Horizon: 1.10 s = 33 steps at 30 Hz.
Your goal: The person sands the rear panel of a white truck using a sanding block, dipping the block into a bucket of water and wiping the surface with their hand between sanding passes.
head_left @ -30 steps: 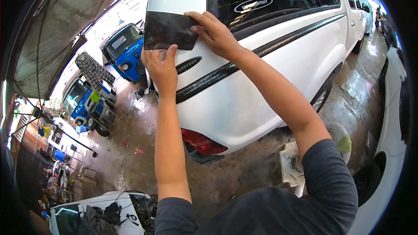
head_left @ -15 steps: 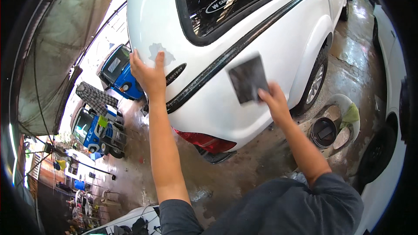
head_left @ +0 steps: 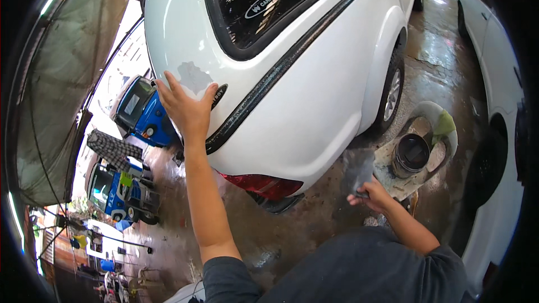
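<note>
At the rear corner of a white vehicle's canopy [head_left: 303, 101], my left hand [head_left: 190, 109] is open, fingers spread against the painted edge. Just beyond its fingers is a dull grey patch [head_left: 193, 76] in the paint, and an oval black badge [head_left: 219, 96] lies beside the thumb. Low on the right, away from the bodywork, my right hand [head_left: 375, 195] grips a thin dark sheet [head_left: 358, 169] that looks like sandpaper. Motion blurs the sheet. It hangs over the wet floor, beside a pale plastic seat [head_left: 387, 164] that bears a dark round bucket [head_left: 412, 151].
A green cloth [head_left: 446, 123] drapes over the seat's far edge. The red tail light [head_left: 264, 185] and a black step [head_left: 276, 203] stick out low at the vehicle's rear. Another white car [head_left: 494, 67] flanks the right. Blue three-wheelers [head_left: 147, 113] stand at left.
My right hand has dropped from beside the canopy's side down toward the bucket, carrying the sheet. My left hand stays at the corner with its fingers spread wider. The view has shifted slightly right.
</note>
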Available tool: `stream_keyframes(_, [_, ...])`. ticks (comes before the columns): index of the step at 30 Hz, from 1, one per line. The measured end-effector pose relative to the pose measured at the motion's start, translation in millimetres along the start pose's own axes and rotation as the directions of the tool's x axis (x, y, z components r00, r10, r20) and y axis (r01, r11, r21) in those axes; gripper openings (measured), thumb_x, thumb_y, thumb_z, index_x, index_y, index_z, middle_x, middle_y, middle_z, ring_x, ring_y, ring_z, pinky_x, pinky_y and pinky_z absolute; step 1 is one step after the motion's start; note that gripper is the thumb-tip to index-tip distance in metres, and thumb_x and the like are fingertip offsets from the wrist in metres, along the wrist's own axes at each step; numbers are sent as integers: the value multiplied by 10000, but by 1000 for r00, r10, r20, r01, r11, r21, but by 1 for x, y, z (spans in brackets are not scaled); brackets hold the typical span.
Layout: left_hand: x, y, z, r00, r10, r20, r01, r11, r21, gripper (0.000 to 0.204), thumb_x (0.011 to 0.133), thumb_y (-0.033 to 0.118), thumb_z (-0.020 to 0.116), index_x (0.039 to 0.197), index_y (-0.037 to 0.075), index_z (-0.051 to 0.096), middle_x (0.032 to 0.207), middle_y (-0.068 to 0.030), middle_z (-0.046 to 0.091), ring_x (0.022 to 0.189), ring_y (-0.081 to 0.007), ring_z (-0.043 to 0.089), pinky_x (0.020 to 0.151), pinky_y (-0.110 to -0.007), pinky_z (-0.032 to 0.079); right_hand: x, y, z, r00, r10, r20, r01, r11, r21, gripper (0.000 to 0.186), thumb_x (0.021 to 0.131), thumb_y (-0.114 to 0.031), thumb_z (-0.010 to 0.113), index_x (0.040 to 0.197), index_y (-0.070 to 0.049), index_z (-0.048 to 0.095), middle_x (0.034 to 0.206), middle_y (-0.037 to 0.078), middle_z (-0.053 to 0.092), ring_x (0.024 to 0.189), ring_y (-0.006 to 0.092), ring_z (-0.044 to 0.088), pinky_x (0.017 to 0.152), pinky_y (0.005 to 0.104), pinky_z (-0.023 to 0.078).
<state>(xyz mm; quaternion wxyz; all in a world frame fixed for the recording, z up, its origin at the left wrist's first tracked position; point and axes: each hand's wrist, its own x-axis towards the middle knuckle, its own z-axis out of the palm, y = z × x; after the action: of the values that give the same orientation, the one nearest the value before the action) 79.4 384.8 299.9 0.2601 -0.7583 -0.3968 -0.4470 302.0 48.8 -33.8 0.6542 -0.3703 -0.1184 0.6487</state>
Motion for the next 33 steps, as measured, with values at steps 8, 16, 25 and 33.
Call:
stream_keyframes(8, [-33, -71, 6, 987, 138, -79, -156, 931, -330, 757, 991, 329, 644, 1592, 10, 314, 1641, -277, 265, 1505, -456, 259, 1232, -547, 196, 47, -33, 180, 716, -582, 385, 662, 391, -639, 362, 933, -23, 615, 1286, 35, 564, 1151, 205, 627, 1085, 307, 634, 915, 377, 518])
stream_keyframes(16, [-60, -84, 31, 911, 242, -333, -376, 818, -436, 739, 1038, 399, 568, 1584, -12, 285, 1619, -259, 294, 1493, -459, 262, 1221, -559, 206, 106, -67, 347, 251, -829, 500, 486, -338, -806, 607, 863, 49, 533, 1464, -28, 494, 958, 189, 593, 875, 400, 648, 779, 488, 540])
stream_keyframes(25, [-64, -97, 33, 989, 43, -140, -103, 885, -454, 741, 1084, 536, 378, 1558, -28, 304, 1605, -281, 289, 1497, -433, 254, 1232, -543, 183, 126, -79, 385, 329, -861, 387, 342, -273, -899, 591, 881, -44, 550, 1465, 0, 470, 1076, 290, 675, 869, 449, 713, 755, 512, 572])
stream_keyframes(33, [-65, -85, 23, 996, -40, -81, -7, 862, -507, 733, 1089, 516, 383, 1573, -25, 289, 1622, -274, 276, 1501, -440, 252, 1234, -553, 192, 132, -89, 383, 267, -878, 397, 205, -351, -914, 542, 876, -44, 555, 1418, -50, 534, 900, 190, 737, 825, 377, 733, 717, 493, 574])
